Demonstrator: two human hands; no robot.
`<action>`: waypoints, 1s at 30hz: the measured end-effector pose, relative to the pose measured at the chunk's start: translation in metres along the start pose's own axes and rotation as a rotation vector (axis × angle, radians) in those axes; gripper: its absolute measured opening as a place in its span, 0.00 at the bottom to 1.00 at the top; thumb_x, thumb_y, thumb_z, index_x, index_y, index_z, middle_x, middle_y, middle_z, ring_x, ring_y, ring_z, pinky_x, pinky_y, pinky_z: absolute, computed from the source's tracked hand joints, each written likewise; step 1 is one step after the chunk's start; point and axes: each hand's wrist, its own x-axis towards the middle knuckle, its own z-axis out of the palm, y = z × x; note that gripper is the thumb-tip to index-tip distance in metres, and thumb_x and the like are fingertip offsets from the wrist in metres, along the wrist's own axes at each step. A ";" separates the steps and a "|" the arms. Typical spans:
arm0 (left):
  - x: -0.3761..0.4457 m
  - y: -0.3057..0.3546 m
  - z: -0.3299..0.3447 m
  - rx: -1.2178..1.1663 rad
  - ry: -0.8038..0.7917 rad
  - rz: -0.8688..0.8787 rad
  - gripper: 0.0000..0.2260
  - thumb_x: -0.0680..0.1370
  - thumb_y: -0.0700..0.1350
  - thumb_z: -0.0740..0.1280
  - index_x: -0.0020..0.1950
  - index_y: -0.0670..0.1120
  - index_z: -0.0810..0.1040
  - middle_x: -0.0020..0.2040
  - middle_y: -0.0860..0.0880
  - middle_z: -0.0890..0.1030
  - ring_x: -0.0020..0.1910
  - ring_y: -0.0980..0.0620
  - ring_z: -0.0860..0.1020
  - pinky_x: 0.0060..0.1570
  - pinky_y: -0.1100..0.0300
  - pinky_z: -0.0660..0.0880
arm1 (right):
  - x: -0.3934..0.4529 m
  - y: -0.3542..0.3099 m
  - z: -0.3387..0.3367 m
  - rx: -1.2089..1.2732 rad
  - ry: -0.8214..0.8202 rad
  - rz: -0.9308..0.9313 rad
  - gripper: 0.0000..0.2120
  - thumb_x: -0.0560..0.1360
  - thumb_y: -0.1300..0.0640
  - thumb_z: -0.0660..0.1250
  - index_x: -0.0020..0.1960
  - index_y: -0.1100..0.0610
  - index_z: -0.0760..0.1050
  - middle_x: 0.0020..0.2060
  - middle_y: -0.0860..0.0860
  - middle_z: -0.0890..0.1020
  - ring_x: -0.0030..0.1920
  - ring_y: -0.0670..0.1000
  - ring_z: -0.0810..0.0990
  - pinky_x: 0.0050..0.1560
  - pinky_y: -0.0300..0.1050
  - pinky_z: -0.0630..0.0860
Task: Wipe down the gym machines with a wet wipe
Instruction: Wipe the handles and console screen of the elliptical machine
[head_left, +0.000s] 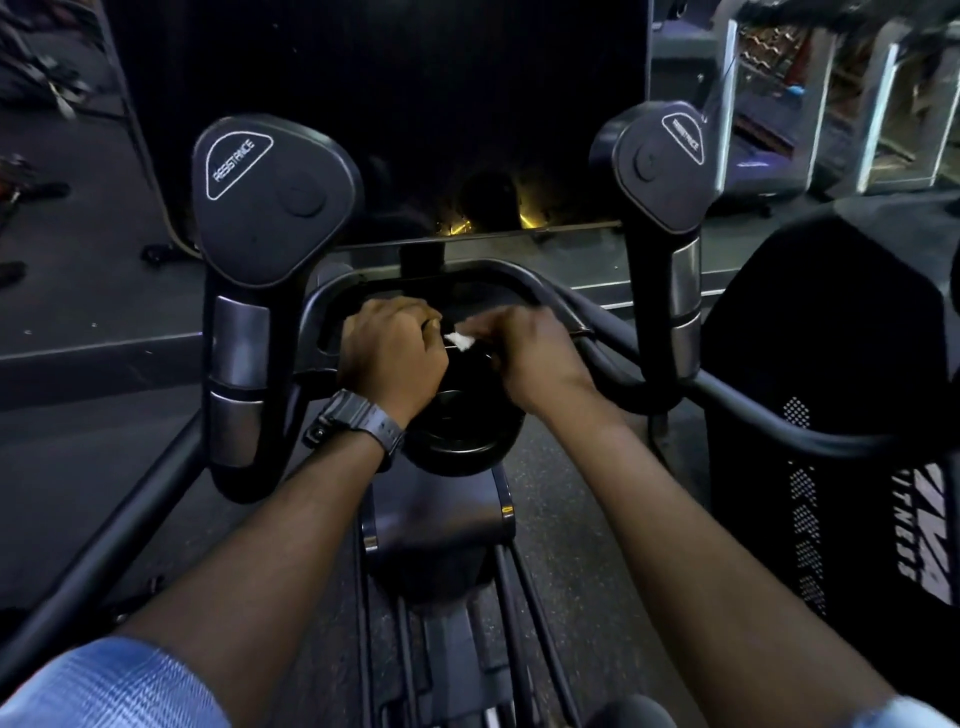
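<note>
I stand over a black cardio machine with a curved centre handlebar (524, 280). Two upright handles rise beside it, each with a pad marked RESISTANCE: the left pad (270, 202) and the right pad (660, 161). My left hand (392, 353), with a dark watch on the wrist, is closed over the middle of the console tray. My right hand (535, 353) is blurred and sits just to its right. A small white wet wipe (460, 340) shows between the two hands, pinched by my right fingers; whether my left fingers also touch it is hidden.
A round black cup holder (457, 441) sits below the hands. A dark screen (384, 104) stands behind the handlebar. A black machine cover with white lettering (841, 467) is at the right. Other gym equipment (769, 104) stands at the far right, on grey floor (78, 291).
</note>
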 end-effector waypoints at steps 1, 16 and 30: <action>0.000 0.000 -0.001 -0.007 -0.003 -0.001 0.10 0.77 0.45 0.64 0.52 0.48 0.84 0.56 0.51 0.83 0.57 0.46 0.76 0.60 0.53 0.67 | -0.018 0.005 -0.002 -0.033 0.054 -0.006 0.18 0.75 0.63 0.63 0.61 0.49 0.79 0.57 0.49 0.82 0.58 0.49 0.79 0.61 0.41 0.73; -0.038 0.010 -0.009 -0.015 -0.169 0.141 0.15 0.80 0.49 0.62 0.66 0.49 0.77 0.68 0.51 0.76 0.70 0.50 0.71 0.70 0.52 0.60 | -0.043 0.015 0.004 -0.060 0.104 0.054 0.29 0.76 0.68 0.58 0.74 0.49 0.66 0.75 0.47 0.65 0.74 0.48 0.64 0.71 0.48 0.66; -0.106 -0.019 -0.027 -0.060 -0.220 0.271 0.24 0.82 0.51 0.50 0.72 0.39 0.70 0.74 0.44 0.69 0.77 0.48 0.58 0.76 0.47 0.55 | -0.126 -0.011 0.037 0.114 0.198 -0.142 0.33 0.70 0.79 0.57 0.72 0.57 0.69 0.73 0.53 0.68 0.75 0.52 0.62 0.72 0.42 0.63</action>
